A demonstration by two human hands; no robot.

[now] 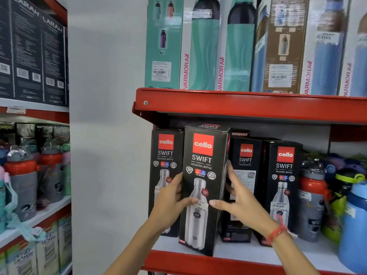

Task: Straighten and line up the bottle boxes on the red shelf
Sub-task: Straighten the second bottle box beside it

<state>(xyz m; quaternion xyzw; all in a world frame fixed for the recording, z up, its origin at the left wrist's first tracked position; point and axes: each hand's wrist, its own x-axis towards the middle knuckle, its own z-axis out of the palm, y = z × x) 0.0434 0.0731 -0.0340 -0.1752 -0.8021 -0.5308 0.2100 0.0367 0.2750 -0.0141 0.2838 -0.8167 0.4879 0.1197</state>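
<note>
A tall black cardboard box printed with a red Cello label and a steel bottle picture [202, 187] is being held between both hands at the near edge of the red metal shelf with a white deck [248, 262]. It is being gripped on its left side by the left hand [170, 201], whose thumb is being pressed across the front near a white price sticker, while the right hand [238, 197] is being laid against its right side — thumb on the front, fingers spread along the edge. The box is being kept slightly tilted, its base at the shelf's front lip, nearer than its neighbours. Just to its left, a second black Cello box [164, 165] is being partly covered by the left hand. To the right and farther back, a black box turned with its printed back panel outward [245, 165] is being shown, and beside it a fourth black Cello box [284, 185] is standing upright. A red thread band [276, 233] is being worn on the right wrist. Loose red-and-grey bottles [311, 197] are being displayed at the far right of the same shelf — and teal and blue bottle cartons [234, 46] on the tier above.
</note>
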